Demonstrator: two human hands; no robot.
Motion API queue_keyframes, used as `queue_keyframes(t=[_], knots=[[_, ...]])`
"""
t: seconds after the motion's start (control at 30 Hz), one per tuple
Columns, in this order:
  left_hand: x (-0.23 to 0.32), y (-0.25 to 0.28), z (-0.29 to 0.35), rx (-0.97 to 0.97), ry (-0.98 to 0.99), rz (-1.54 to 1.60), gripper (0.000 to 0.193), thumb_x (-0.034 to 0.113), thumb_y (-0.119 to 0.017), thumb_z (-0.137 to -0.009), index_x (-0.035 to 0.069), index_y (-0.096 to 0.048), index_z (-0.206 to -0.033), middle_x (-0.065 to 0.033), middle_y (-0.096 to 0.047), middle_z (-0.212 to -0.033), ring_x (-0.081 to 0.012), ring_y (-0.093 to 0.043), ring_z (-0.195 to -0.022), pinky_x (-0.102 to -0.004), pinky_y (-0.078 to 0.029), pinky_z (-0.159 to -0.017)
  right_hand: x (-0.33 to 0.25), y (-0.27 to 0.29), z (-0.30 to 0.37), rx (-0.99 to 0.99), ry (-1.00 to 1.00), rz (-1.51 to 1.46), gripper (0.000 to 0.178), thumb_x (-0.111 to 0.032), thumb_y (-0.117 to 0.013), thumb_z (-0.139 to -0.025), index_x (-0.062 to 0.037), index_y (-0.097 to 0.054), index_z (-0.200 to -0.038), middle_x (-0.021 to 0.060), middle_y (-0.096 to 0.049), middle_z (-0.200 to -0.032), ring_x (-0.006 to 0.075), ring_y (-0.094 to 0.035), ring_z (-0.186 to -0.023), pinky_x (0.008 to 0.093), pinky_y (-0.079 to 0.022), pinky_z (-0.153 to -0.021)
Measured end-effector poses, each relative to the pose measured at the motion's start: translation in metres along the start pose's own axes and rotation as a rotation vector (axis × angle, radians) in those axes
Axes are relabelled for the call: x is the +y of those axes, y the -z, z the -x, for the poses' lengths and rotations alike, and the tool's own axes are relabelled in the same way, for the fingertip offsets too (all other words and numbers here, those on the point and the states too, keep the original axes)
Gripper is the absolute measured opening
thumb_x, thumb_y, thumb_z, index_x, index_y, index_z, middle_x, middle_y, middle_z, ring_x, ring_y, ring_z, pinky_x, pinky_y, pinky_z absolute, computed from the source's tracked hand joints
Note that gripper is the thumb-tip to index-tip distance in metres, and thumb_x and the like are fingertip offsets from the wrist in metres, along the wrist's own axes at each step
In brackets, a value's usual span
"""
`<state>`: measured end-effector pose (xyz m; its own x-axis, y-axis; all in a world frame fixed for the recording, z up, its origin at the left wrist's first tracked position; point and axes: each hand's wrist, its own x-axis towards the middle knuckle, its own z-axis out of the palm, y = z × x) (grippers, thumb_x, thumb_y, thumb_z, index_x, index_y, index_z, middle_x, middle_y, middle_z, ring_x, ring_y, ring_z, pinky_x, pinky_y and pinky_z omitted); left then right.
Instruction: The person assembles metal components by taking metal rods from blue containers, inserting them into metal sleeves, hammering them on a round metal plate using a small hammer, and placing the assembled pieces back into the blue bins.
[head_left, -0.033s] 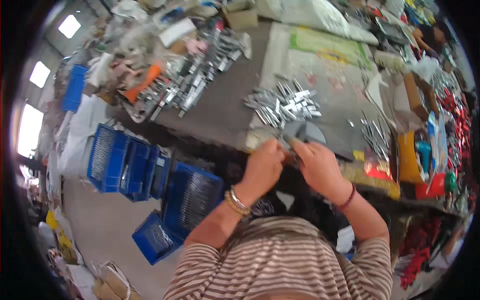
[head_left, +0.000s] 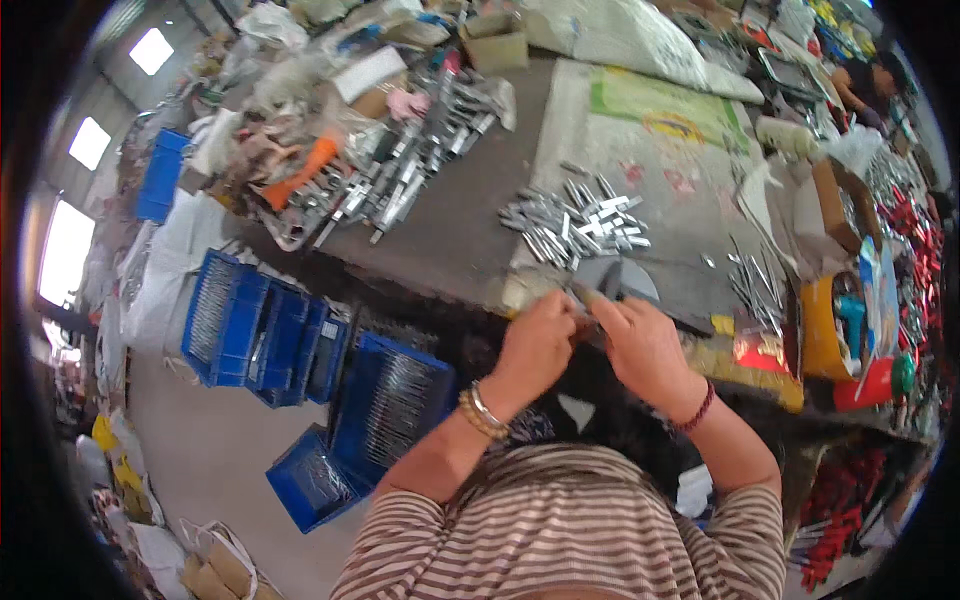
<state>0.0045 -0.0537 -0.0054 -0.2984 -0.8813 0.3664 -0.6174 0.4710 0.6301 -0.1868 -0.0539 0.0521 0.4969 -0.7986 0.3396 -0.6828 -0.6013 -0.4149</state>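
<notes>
My left hand [head_left: 538, 345] and my right hand [head_left: 648, 352] meet at the front edge of the workbench, fingers closed and thumbs close together. Whatever lies between the fingertips is small and mostly covered, and I cannot make out its kind. Just beyond the hands is a grey round disc [head_left: 632, 280], partly behind the right thumb. Past it, a loose heap of short shiny metal pieces [head_left: 592, 226] rests on a white woven sack [head_left: 665, 150] with green and yellow print.
Blue plastic bins [head_left: 338, 430] with rows of metal parts stand low at the left. Longer metal bars [head_left: 400, 185] and an orange tool [head_left: 302, 172] clutter the bench's left. Thin rods [head_left: 757, 285], a yellow container [head_left: 822, 325] and a cardboard box [head_left: 845, 205] stand right. Another person [head_left: 868, 90] is far right.
The whole view has shifted slightly, so the bench and heap appear a little lower and further right. Both hands stay together at the bench edge, still closed.
</notes>
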Motion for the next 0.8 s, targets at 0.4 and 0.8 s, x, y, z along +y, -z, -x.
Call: queue_keyframes(t=[0.4,0.8], knots=[[0.008,0.008,-0.001,0.067,-0.032,0.157,0.013,0.002,-0.075,-0.084,0.002,-0.070,-0.096,-0.0127,-0.060,-0.092,-0.0333,-0.063,-0.088,-0.0414,-0.052,-0.076,0.001,0.009,0.014,0.232,-0.028,0.181,0.029,-0.003,-0.071,-0.081,-0.0056,-0.066,-0.109,0.0100,-0.064,-0.088,0.0310,-0.064,-0.083,0.0430,-0.052,-0.074],[0.014,0.014,-0.005,0.031,0.002,0.128,0.008,0.005,-0.074,-0.087,0.004,-0.073,-0.094,-0.0102,-0.060,-0.091,-0.0317,-0.064,-0.086,-0.0426,-0.051,-0.076,0.022,0.035,0.040,0.115,-0.302,0.042,0.030,-0.007,-0.071,-0.087,-0.0077,-0.069,-0.118,0.0135,-0.062,-0.100,0.0358,-0.066,-0.092,0.0468,-0.052,-0.076]])
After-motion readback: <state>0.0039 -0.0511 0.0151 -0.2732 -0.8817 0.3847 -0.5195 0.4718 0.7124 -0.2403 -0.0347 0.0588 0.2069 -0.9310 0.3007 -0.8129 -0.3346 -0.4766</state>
